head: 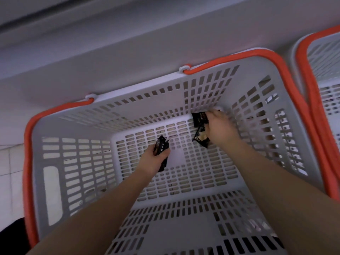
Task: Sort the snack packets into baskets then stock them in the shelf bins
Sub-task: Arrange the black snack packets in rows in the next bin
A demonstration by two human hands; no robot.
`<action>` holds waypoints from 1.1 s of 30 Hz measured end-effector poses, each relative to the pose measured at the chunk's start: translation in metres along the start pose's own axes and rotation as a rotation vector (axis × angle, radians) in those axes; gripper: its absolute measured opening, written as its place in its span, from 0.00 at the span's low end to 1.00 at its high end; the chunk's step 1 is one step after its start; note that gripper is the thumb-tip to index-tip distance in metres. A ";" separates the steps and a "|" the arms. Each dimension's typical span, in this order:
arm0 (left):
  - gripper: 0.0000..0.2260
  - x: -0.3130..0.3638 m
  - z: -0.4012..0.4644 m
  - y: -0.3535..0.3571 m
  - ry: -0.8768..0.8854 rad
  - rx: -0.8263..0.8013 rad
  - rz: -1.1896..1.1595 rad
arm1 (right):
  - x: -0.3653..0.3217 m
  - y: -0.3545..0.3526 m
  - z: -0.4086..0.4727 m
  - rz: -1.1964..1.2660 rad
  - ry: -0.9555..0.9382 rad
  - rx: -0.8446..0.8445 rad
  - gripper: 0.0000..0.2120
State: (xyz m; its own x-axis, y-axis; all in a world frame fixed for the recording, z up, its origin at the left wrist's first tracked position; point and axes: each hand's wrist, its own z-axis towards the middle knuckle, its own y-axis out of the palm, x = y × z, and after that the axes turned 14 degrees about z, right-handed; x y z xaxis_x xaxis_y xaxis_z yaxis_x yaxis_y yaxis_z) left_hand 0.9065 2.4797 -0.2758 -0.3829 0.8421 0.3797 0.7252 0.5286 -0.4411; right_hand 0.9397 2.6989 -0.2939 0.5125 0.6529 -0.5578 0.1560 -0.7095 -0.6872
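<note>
The basket (pixel 202 83) is pale grey plastic, its walls and floor pierced in a regular grid of rectangular slots, with orange-red handles (pixel 239 57) along the rim. A second basket (pixel 327 74) to the right shows the same grey lattice and orange-red trim. The snack packets (pixel 199 119) are black with small white lettering, and one shows a tan patch. The wall (pixel 128 43) behind is plain pale grey-white. The floor tiles (pixel 11 162) are off-white with faint grid lines.

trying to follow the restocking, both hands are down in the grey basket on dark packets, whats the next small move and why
Probably lift both hands out: the left hand grips packets, the right hand holds more packets, and the grey basket floor looks otherwise bare.
</note>
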 end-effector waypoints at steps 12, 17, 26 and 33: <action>0.17 0.003 -0.024 -0.006 0.101 -0.011 -0.083 | -0.011 0.013 -0.048 0.024 0.042 0.077 0.25; 0.17 0.036 -0.058 -0.011 0.266 0.020 -0.217 | -0.060 -0.017 -0.077 0.607 0.126 -0.048 0.23; 0.06 0.065 -0.132 -0.047 0.506 0.115 -0.422 | -0.145 -0.082 -0.136 0.745 -0.060 0.017 0.15; 0.16 0.046 -0.146 -0.064 0.498 0.117 -0.417 | -0.170 -0.078 -0.168 0.759 -0.178 -0.211 0.21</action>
State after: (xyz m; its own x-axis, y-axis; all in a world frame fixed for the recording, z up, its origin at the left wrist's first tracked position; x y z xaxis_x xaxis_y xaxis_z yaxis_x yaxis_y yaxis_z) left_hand 0.9266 2.4691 -0.1115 -0.2871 0.4290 0.8565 0.4953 0.8318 -0.2505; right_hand 0.9820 2.5988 -0.0676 0.4035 -0.0071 -0.9150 -0.0156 -0.9999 0.0008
